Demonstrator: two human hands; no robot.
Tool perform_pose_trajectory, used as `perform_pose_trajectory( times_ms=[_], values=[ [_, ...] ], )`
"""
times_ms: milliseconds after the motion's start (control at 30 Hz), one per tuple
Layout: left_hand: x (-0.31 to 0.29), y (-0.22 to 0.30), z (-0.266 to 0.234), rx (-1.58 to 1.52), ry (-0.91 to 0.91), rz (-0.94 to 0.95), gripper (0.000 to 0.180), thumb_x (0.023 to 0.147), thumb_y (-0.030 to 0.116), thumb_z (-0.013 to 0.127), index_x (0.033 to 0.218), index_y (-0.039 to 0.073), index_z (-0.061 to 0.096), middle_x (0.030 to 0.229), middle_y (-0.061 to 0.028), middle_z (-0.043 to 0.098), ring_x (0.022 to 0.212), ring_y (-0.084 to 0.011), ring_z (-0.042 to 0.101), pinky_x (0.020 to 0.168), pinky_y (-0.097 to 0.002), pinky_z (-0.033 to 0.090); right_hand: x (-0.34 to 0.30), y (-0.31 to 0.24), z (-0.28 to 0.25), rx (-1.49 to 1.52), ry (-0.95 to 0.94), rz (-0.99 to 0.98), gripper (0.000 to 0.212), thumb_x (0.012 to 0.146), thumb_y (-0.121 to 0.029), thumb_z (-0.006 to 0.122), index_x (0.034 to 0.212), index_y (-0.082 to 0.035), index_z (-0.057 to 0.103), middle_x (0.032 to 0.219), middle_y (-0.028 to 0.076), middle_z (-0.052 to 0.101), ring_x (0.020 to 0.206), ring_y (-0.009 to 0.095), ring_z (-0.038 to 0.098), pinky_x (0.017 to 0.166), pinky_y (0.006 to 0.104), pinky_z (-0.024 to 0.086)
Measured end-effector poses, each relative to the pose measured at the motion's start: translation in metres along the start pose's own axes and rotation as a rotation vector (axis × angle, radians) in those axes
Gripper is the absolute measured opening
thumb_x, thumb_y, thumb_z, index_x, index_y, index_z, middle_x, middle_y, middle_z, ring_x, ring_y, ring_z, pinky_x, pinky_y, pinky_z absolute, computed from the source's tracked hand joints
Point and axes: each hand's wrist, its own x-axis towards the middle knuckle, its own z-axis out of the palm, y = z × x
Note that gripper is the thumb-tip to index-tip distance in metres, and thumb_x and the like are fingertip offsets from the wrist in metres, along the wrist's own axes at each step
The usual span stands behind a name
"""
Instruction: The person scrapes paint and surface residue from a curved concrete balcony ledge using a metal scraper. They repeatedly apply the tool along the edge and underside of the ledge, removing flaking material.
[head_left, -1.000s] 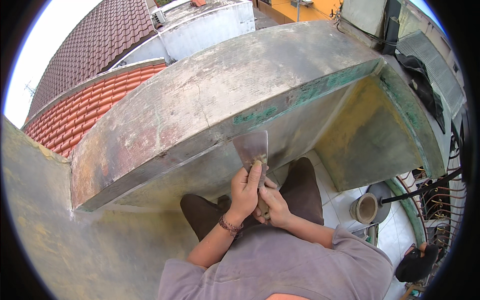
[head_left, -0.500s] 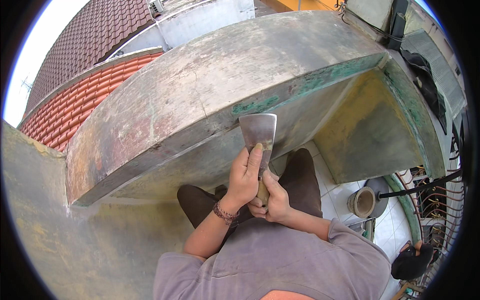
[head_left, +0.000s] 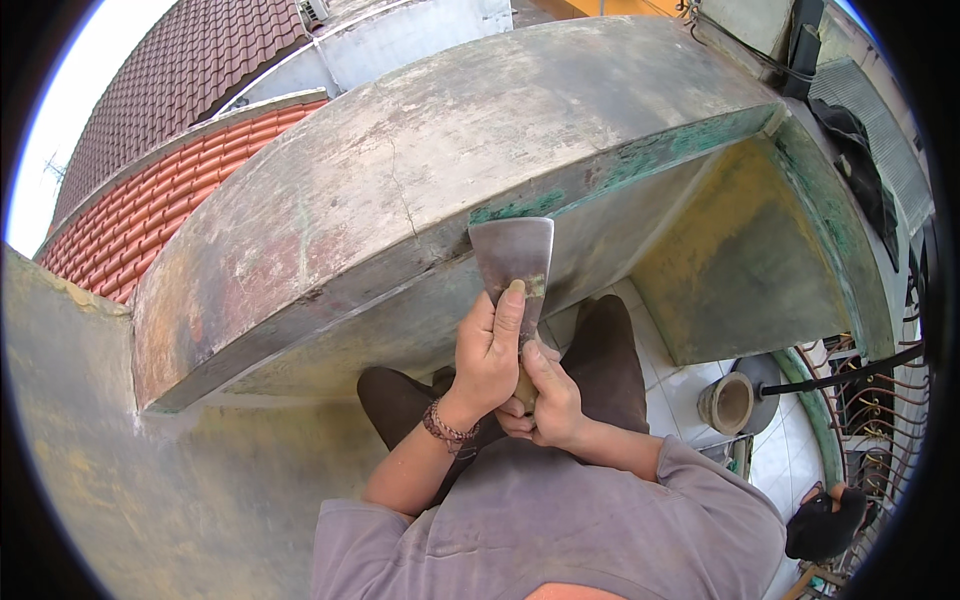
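Observation:
Both my hands grip one scraper [head_left: 510, 246], a wide flat metal blade with a short handle. My left hand [head_left: 488, 345], with a braided bracelet at the wrist, closes around the lower blade, its thumb laid flat along the metal. Lower down, my right hand [head_left: 548, 400] is wrapped round the handle and hides most of it. The blade's wide end lies against the front edge of a curved concrete ledge [head_left: 340, 190], just under a patch of green paint [head_left: 515, 206]. More green paint runs along that edge to the right.
Beneath the ledge, my knees stand over a white tiled floor [head_left: 685, 380]. A round pot [head_left: 725, 403] sits at the right, near a curly metal railing [head_left: 880, 450] and a black cloth-like item [head_left: 826, 522]. A stained wall [head_left: 120, 450] rises at left; tiled roofs [head_left: 190, 195] lie beyond.
The scraper's blade has moved slightly up and away from me, now overlapping the lower part of the green patch. Both hands keep their hold.

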Motion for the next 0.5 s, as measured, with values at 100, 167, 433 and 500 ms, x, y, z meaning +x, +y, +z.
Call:
perform_pose_trajectory(
  times_ms=[100, 167, 433, 500],
  values=[
    [-0.002, -0.018, -0.001, 0.196, 0.081, 0.084, 0.033, 0.103, 0.030, 0.045, 0.100, -0.001, 0.057, 0.080, -0.0046, 0.063, 0.066, -0.0100, 0.057, 0.061, -0.0264, 0.047, -0.003, 0.003, -0.002, -0.016, 0.026, 0.003, 0.037, 0.101, -0.051, 0.029, 0.101, -0.016, 0.042, 0.061, 0.005, 0.043, 0.039, 0.013, 0.035, 0.033, 0.0243, 0.028],
    [0.000, -0.016, -0.001, 0.169, 0.071, 0.080, 0.033, 0.103, 0.030, 0.045, 0.101, -0.001, 0.058, 0.082, -0.0046, 0.064, 0.068, -0.0101, 0.057, 0.063, -0.0268, 0.047, -0.002, 0.003, -0.003, -0.020, 0.018, -0.002, 0.037, 0.101, -0.051, 0.030, 0.101, -0.016, 0.042, 0.061, 0.005, 0.043, 0.038, 0.013, 0.035, 0.033, 0.0243, 0.028],
    [0.005, -0.015, -0.002, 0.230, 0.037, 0.188, 0.033, 0.103, 0.030, 0.045, 0.103, -0.001, 0.055, 0.083, -0.0041, 0.062, 0.064, -0.0094, 0.059, 0.058, -0.0252, 0.049, -0.004, -0.005, 0.003, -0.085, -0.003, -0.066, 0.038, 0.102, -0.050, 0.032, 0.108, -0.014, 0.042, 0.062, 0.003, 0.043, 0.041, 0.011, 0.038, 0.035, 0.0235, 0.030],
    [0.001, -0.013, -0.004, 0.176, 0.014, 0.110, 0.033, 0.103, 0.030, 0.045, 0.101, -0.001, 0.055, 0.082, -0.0045, 0.062, 0.064, -0.0094, 0.059, 0.058, -0.0250, 0.049, -0.002, -0.004, 0.003, -0.048, 0.010, -0.060, 0.038, 0.102, -0.050, 0.032, 0.110, -0.014, 0.042, 0.062, 0.003, 0.044, 0.041, 0.011, 0.038, 0.035, 0.0233, 0.030]
  ],
)
